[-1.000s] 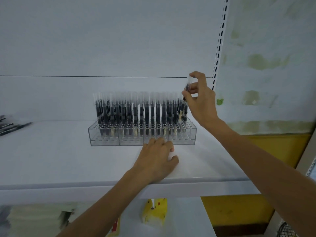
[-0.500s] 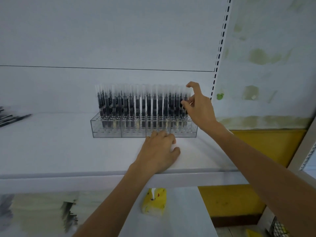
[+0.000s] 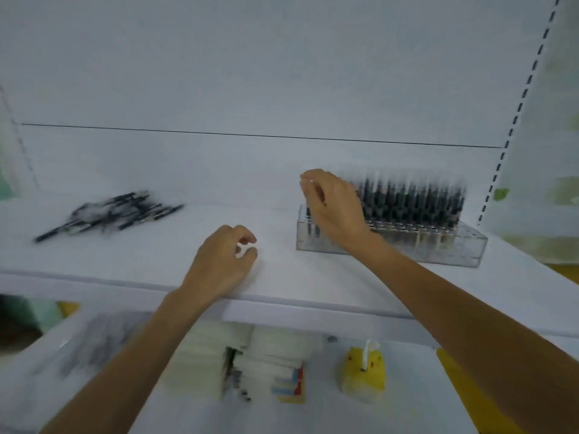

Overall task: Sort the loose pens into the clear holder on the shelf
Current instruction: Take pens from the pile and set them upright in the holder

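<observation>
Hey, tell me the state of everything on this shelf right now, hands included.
Clear holder: on the shelf, rows of sorted pens standing upright.
Loose pens: lying piled, unsorted, left of holder.
Left hand: loosely curled, empty, resting on shelf.
Right hand: loosely curled, empty, before holder's left end.

Right hand (image 3: 335, 211) hovers before the pen-filled clear holder (image 3: 438, 250); loose pens (image 3: 106, 216) lie well left.

— Where's room?
— The bare shelf (image 3: 141, 261) between the loose pens (image 3: 106, 214) and the clear holder (image 3: 438, 249), around my left hand (image 3: 219, 264).
— What blocks?
— The holder, packed with upright pens (image 3: 413, 200), behind my right hand (image 3: 332, 208).
</observation>
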Tool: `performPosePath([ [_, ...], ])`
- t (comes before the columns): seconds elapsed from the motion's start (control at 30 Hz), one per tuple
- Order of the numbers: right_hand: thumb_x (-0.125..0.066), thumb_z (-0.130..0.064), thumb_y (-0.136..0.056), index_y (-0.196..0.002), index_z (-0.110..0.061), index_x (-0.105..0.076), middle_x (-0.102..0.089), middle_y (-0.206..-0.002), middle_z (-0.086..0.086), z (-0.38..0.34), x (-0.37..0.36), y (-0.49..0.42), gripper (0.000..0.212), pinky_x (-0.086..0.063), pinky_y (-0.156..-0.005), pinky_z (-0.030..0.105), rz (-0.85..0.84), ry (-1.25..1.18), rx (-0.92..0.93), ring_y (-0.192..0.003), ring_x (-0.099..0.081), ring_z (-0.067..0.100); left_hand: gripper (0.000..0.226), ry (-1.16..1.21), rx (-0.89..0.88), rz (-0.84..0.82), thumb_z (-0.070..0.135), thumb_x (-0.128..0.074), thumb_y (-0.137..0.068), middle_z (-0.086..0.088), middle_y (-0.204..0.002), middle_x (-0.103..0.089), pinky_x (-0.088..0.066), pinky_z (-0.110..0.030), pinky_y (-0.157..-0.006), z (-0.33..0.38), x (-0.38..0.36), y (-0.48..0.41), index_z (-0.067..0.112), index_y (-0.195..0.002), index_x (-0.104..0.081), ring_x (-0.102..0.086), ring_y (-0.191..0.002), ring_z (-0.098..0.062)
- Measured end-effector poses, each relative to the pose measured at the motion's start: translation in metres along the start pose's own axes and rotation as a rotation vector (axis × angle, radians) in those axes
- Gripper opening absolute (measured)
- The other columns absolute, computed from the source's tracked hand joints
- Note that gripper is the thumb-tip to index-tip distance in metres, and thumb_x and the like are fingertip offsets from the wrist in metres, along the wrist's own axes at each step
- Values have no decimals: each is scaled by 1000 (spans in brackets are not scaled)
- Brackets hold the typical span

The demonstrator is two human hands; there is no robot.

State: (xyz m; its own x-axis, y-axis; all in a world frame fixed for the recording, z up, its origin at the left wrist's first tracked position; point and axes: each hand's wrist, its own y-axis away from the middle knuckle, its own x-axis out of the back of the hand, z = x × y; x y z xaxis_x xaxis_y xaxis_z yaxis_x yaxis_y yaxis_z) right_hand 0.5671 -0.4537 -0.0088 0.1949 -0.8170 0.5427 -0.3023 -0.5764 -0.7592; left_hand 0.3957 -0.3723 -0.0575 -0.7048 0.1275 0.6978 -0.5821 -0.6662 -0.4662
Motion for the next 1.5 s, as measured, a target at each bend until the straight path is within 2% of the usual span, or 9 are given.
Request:
performPosePath([
  [0.2,-41,-31,-99,-94,-11,-61,-62,-83,1,-127,-122,8,29,-35,-64,28,-203,-138,50,-70,-51,15,9,-85,167,79,14,-56,-88,2,-94,-58,-37,-23,-71,-119,112,31,17,-94,-62,-50,-67,-5],
  [0.4,-43,-32,-98,-101,-15,-61,-60,-91,-5,-191,-202,9,25,-36,-69,27,-312,-192,-14,-76,-50,12,12,-100,237,112,11,-55,-88,0,-96,-60,-41,-26,-76,-207,185,55,21,-89,-60,-52,-74,-11],
  [0.57,-45,-31,-96,-100,-14,-61,-62,-93,-4,-219,-245,-11,23,-45,-76,32,-376,-182,-49,-82,-55,16,15,-61,260,92,10,-54,-88,0,-98,-61,-39,-19,-73,-256,213,47,24,-88,-59,-54,-77,-9],
  [0.73,-49,-23,-94,-100,-10,-62,-64,-93,1,-228,-275,-49,19,-49,-79,35,-413,-192,-28,-84,-59,18,13,-1,236,110,10,-55,-88,6,-91,-59,-36,-3,-64,-287,219,12,22,-89,-60,-52,-72,2],
  [0.9,-52,-17,-93,-107,-10,-61,-58,-94,-2,-218,-302,-109,17,-42,-76,22,-417,-188,-29,-87,-54,13,17,-36,254,-15,20,-48,-93,3,-101,-58,-38,-20,-70,-321,219,-47,19,-107,-58,-53,-89,-13],
  [1.13,-45,-11,-93,-116,-9,-56,-56,-100,3,-214,-363,-168,25,-43,-75,25,-513,-110,6,-90,-54,17,29,-188,238,-292,23,-40,-98,-5,-125,-56,-33,-24,-87,-366,211,-137,25,-124,-53,-50,-116,-20],
  [1.23,-45,-9,-92,-115,-9,-56,-58,-102,6,-210,-387,-181,26,-45,-80,29,-564,-30,6,-94,-52,19,29,-226,197,-383,30,-41,-98,-8,-120,-59,-38,-30,-91,-375,200,-163,26,-124,-52,-53,-109,-23],
  [1.37,-47,-3,-88,-110,-8,-59,-61,-106,10,-209,-411,-190,26,-48,-78,31,-618,43,-37,-88,-54,20,21,-274,139,-481,33,-46,-93,-3,-95,-58,-44,-33,-81,-382,192,-186,29,-112,-53,-56,-85,-20],
  [1.5,-49,-5,-86,-103,-10,-65,-64,-109,7,-214,-431,-192,23,-50,-79,31,-729,205,-71,-94,-60,22,30,-321,91,-567,38,-47,-89,-8,-106,-51,-47,-35,-82,-385,198,-194,32,-119,-50,-57,-88,-24],
])
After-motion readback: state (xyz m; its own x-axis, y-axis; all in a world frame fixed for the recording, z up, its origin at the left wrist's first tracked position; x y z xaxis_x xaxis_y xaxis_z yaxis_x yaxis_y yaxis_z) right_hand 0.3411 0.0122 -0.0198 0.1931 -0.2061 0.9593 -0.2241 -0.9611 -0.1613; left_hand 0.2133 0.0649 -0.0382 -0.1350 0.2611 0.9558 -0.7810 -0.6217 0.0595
